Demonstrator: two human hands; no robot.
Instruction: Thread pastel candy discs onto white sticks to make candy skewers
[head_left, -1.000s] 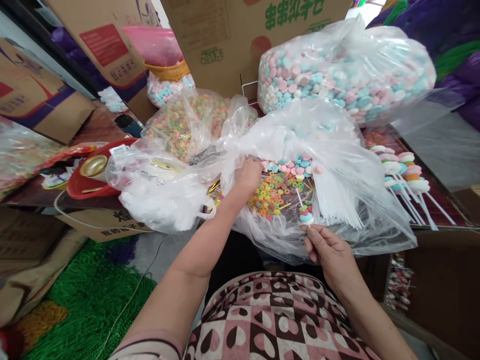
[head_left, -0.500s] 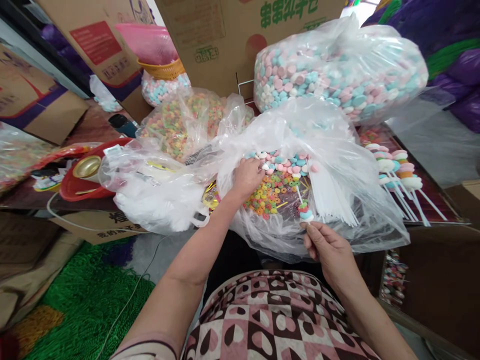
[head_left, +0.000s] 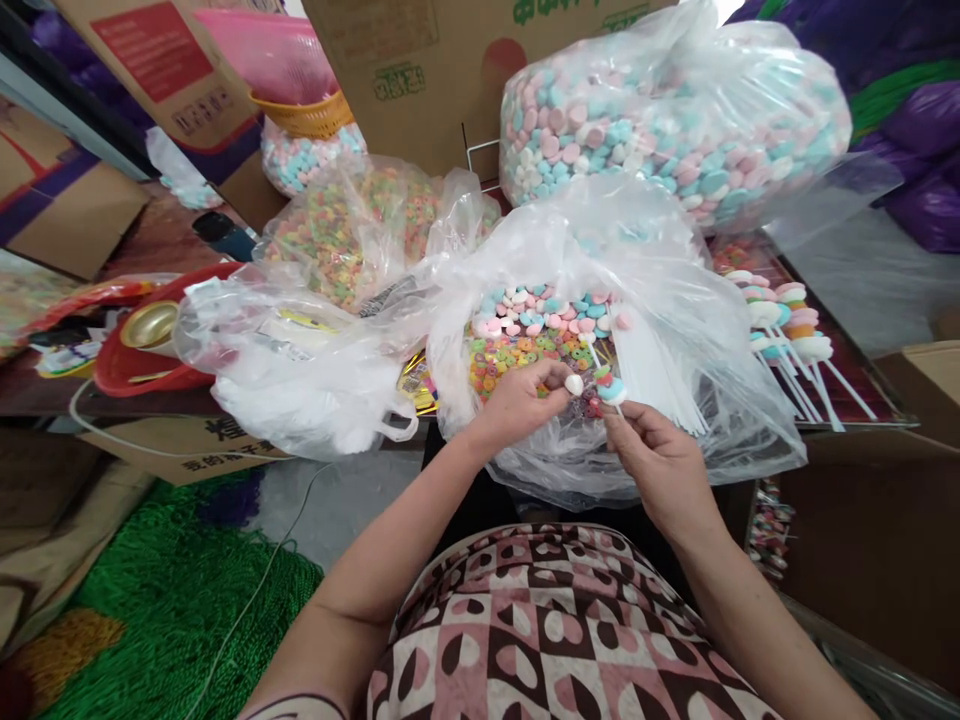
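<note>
Between its thumb and fingers my left hand [head_left: 527,402] pinches a white marshmallow [head_left: 574,385]. Close by on the right, my right hand [head_left: 654,448] grips the stick of a candy skewer [head_left: 609,388], which carries blue and white marshmallows and coloured gummy rings. The marshmallow and the skewer are slightly apart. Beneath the hands spreads an open clear plastic bag [head_left: 540,465]. On it lie loose pink, blue and white marshmallows [head_left: 551,308], a heap of gummy rings [head_left: 495,362] and a bundle of white sticks [head_left: 654,375].
Finished-looking marshmallow skewers [head_left: 787,320] lie at the table's right edge. Behind stand a big bag of marshmallows [head_left: 675,130], a bag of gummy rings [head_left: 352,230] and a cardboard box [head_left: 405,100]. On the left are a white plastic bag [head_left: 300,390] and a red basin [head_left: 120,365].
My left hand has come from the marshmallow pile towards the skewer, now with a white marshmallow in its fingers. My right hand still holds the skewer, slightly higher in view.
</note>
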